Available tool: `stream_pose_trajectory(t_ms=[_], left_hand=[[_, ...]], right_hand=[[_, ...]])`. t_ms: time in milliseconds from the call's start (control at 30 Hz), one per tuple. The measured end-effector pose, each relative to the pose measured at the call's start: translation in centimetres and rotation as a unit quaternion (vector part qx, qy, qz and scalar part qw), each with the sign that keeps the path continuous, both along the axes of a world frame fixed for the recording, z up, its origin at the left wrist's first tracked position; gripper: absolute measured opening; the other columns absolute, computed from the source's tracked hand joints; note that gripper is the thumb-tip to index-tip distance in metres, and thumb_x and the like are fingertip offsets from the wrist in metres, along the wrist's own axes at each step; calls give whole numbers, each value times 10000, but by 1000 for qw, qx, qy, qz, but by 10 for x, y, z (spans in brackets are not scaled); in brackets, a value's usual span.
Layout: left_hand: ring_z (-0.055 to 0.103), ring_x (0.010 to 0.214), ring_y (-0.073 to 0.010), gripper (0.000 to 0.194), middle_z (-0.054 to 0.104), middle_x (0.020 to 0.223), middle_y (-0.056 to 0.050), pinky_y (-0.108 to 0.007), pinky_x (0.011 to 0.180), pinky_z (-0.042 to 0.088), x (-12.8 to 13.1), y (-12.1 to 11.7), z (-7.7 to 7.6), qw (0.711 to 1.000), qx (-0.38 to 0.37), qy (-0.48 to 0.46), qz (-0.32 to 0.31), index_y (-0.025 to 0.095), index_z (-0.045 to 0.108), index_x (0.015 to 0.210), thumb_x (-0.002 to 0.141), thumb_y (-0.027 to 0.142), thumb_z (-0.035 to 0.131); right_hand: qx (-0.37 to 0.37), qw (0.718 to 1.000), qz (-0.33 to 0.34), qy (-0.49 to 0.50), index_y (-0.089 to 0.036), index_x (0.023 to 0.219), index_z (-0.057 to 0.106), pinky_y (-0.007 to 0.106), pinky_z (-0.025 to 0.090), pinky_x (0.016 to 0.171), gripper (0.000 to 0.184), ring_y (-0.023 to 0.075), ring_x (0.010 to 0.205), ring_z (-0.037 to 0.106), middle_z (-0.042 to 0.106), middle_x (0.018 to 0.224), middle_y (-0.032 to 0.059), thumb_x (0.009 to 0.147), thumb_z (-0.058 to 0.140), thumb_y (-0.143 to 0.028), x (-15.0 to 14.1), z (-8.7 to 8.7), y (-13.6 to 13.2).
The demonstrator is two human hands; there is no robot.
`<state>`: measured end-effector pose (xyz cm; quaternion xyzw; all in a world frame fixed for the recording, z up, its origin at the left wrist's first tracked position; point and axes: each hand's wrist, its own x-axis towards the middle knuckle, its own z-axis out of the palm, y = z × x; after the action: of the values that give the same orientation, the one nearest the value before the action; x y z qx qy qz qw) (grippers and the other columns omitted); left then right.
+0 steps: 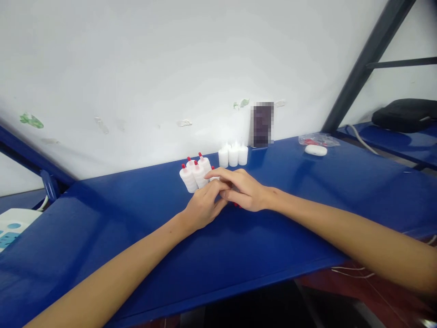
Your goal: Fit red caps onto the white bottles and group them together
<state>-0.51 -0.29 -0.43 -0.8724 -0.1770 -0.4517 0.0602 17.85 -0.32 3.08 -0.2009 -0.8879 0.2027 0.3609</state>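
Observation:
My left hand (205,205) and my right hand (246,187) meet above the blue tabletop, fingers bent toward each other and overlapping. Both are closed; whatever lies between them is hidden by the fingers. Just behind and left of my hands, several white squeeze bottles with red caps (190,178) stand upright in a group, one of them partly covered by my right fingers. Farther back, by the wall, stand several white bottles without red caps (233,156). Small red pieces (238,205) peek out below my right hand.
A dark phone-like slab (262,125), pixelated, leans on the white wall. To the right are a clear plastic bag with red pieces (311,140) and a white earbud case (316,150). A white power strip (15,223) sits at far left, a black bag (404,116) at far right.

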Motion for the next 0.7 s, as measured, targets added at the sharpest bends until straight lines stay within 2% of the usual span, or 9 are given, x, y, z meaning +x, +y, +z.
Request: stream_pose_trajectory(t_ms=[167, 267, 400, 500, 600, 700], left_hand=[[608, 610, -112, 49, 632, 731, 17, -213, 556, 450, 1, 0, 1, 1000, 12, 28, 4, 183, 527, 989, 969, 226, 514], [532, 507, -88, 96, 544, 625, 65, -195, 502, 400, 1, 0, 2, 1000, -11, 18, 15, 182, 512, 1047, 966, 233, 520], [474, 461, -63, 114, 508, 609, 90, -176, 488, 370, 2, -1, 3, 993, -115, -24, 30, 187, 467, 1059, 961, 221, 513], [437, 449, -57, 32, 484, 572, 89, -182, 490, 348, 3, -2, 6, 991, -131, -2, 16, 186, 491, 929, 958, 201, 492], [428, 454, -60, 92, 493, 553, 79, -194, 496, 342, 3, -3, 6, 991, -113, 66, -14, 177, 530, 855, 942, 197, 509], [463, 479, -67, 91, 548, 584, 63, -202, 506, 351, 3, -2, 5, 989, -105, 105, -20, 172, 572, 880, 941, 215, 520]], right_hand=[[-18, 999, 33, -6, -156, 1313, 474, 261, 421, 589, 530, 136, 571, 536, 554, 627, -58, 790, 405, -100, 1, 1, -1], [-17, 1000, 22, 11, -174, 1258, 483, 264, 413, 592, 479, 129, 576, 508, 536, 648, -57, 794, 393, -100, 2, 4, -4], [-61, 989, -48, 127, -214, 1057, 504, 261, 372, 543, 268, 108, 533, 410, 420, 664, -60, 823, 399, -139, 3, 7, 2], [-139, 963, -91, 210, -235, 989, 464, 258, 370, 503, 225, 107, 516, 411, 401, 688, -59, 785, 418, -151, 5, 4, 15], [-189, 949, -156, 200, -241, 870, 420, 261, 356, 492, 178, 110, 502, 394, 396, 661, -63, 726, 419, -136, 10, -1, 32], [-181, 943, -236, 152, -232, 817, 429, 270, 345, 535, 152, 119, 542, 419, 418, 635, -61, 706, 449, -130, 16, -7, 45]])
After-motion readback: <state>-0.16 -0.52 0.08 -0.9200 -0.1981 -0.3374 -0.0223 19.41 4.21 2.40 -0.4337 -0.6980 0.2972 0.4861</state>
